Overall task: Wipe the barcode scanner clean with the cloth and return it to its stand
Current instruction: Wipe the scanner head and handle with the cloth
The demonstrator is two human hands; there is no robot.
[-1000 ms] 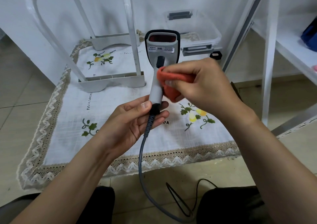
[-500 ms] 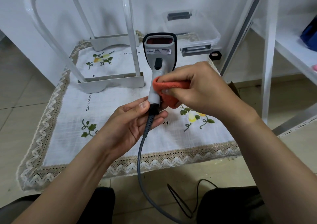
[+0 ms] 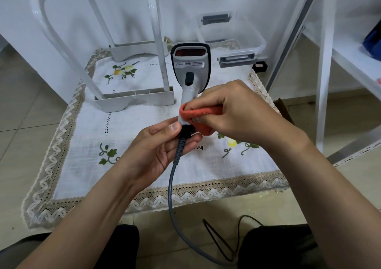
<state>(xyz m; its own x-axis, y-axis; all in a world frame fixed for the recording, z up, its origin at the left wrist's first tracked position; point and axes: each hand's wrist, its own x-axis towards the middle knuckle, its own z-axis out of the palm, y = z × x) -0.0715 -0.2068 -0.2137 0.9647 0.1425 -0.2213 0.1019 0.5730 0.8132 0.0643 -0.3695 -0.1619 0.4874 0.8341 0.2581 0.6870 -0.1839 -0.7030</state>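
Our left hand (image 3: 156, 147) pinched the bottom end of the barcode scanner (image 3: 190, 77), thumb and fingers closed around the black collar where the grey cable (image 3: 172, 188) joins it. Our right hand (image 3: 233, 112) was closed around the folded orange cloth (image 3: 198, 116), pressing it against the lower part of the grey handle, just above the left thumb. We held the scanner upright above the embroidered white tablecloth (image 3: 134, 128), its red window facing up and away from us. The cable hung down between our knees. Behind the scanner stood a white plastic frame (image 3: 134, 101), and to the right a clear lidded box (image 3: 233, 35).
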